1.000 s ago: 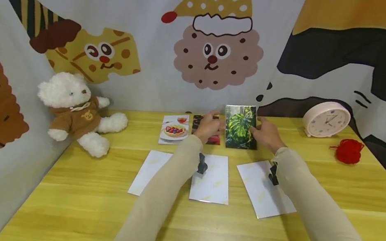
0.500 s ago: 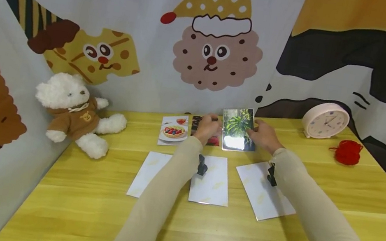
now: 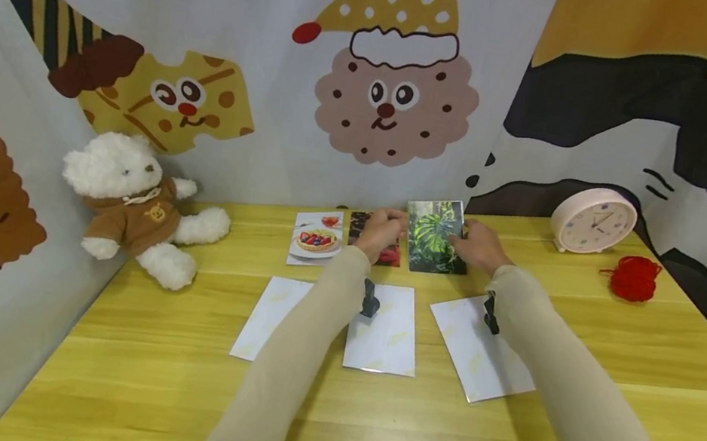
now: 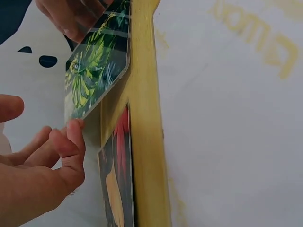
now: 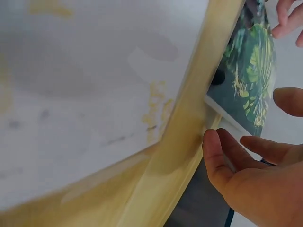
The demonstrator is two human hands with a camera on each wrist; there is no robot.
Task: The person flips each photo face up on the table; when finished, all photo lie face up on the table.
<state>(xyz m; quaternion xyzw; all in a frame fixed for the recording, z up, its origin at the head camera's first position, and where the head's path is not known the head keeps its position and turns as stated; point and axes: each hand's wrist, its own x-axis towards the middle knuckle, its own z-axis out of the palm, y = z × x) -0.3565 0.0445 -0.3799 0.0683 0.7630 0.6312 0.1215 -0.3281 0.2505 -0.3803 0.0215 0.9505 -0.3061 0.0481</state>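
Observation:
A glossy photo card with a green leaf (image 3: 431, 237) stands tilted at the back of the table, near the wall cloth. My left hand (image 3: 382, 234) is at its left edge; in the left wrist view, fingertips (image 4: 75, 124) meet that edge while the thumb stays apart. My right hand (image 3: 481, 247) is by the right edge, its fingers loosely bent and thumb spread from them in the right wrist view. Whether it touches the card I cannot tell. Behind my left hand, a dark card with red (image 3: 391, 254) is partly hidden. A fruit tart card (image 3: 316, 239) is left of it.
Three white cards lie in a front row: a left one (image 3: 266, 318) partly under my sleeve, a middle one (image 3: 383, 335) and a slanted right one (image 3: 477, 353). A teddy bear (image 3: 135, 214) sits left; a pink clock (image 3: 593, 220) and red yarn (image 3: 634, 278) are right.
The leaf card's top edge has sunk slightly, and a bright glare crossed it half a second ago. Both hands stay beside it with small finger shifts. The other cards keep their places.

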